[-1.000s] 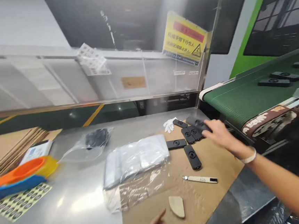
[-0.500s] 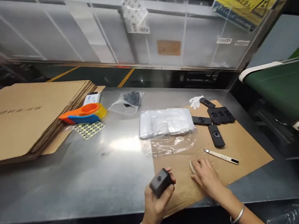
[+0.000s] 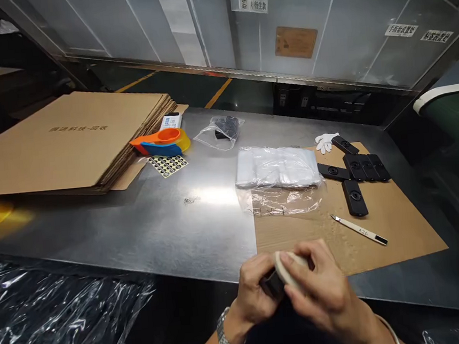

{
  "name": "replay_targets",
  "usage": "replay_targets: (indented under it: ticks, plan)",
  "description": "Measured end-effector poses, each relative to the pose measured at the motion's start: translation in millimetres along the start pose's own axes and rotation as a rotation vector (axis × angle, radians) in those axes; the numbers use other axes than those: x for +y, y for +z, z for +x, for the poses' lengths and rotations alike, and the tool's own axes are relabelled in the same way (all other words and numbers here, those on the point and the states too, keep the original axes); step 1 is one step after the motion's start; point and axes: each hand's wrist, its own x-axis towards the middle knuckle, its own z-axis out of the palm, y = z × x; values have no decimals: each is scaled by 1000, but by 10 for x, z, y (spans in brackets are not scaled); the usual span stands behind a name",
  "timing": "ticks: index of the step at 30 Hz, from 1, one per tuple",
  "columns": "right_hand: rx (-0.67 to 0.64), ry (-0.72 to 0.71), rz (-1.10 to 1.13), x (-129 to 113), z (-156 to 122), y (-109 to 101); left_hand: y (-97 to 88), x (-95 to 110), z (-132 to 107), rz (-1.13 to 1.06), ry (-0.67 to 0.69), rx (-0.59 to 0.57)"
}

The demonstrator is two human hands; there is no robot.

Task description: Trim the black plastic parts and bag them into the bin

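My left hand [image 3: 255,290] is closed around a dark block-shaped piece [image 3: 272,285], mostly hidden by the fingers. My right hand [image 3: 323,287] grips a cream-coloured round pad [image 3: 288,271] and presses it against that piece, just past the table's front edge. A pale-handled craft knife [image 3: 359,229] marked A26 lies on the cardboard sheet [image 3: 403,226], beyond my right hand. Further back sit several flat black pieces with round recesses, the nearest black piece [image 3: 354,198] apart from the row [image 3: 366,167].
A stack of clear plastic bags [image 3: 279,166] overlaps the cardboard. Behind lie a white glove [image 3: 325,142] and a bagged dark item [image 3: 226,127]. Leftward are an orange-and-blue tape dispenser [image 3: 162,142], a sticker sheet [image 3: 168,165] and stacked flat cartons [image 3: 78,142].
Both hands have come together near the table edge. My right hand has lifted the pad off the cardboard and brought it against the dark piece. The camera view has shifted.
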Motion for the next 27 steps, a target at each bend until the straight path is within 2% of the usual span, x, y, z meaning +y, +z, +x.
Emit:
replay_targets:
  ticks: [2, 4, 6, 10, 13, 17, 21, 23, 25, 27]
  plan:
    - [25, 21, -10, 21, -45, 71, -9, -3, -25, 1, 0, -14]
    - [77, -55, 3, 11, -82, 115, -15, -10, -37, 12, 8, -7]
    - [71, -94, 15, -13, -93, 113, -12, -13, -42, 18, 19, -1]
    - [9, 33, 12, -25, -71, 28, 15, 5, -50, 15, 22, -47]
    - [20, -41, 32, -16, -73, 7, 31, 19, -63, 15, 48, -6]
    - [26, 56, 53, -26, -98, 25, 19, 27, -77, 14, 22, -40]
    - [64, 6, 76, -19, -124, 23, 15, 51, -75, -4, 4, -20]
    - [69, 103, 164, 25, -137, 30, 27, 73, -84, -71, -21, -49]
    - [62, 259, 354, 83, -149, 71, 49, 90, -101, -191, -76, -58]
    - [73, 385, 555, 124, -167, 158, 78, 96, -113, -348, -131, -2]
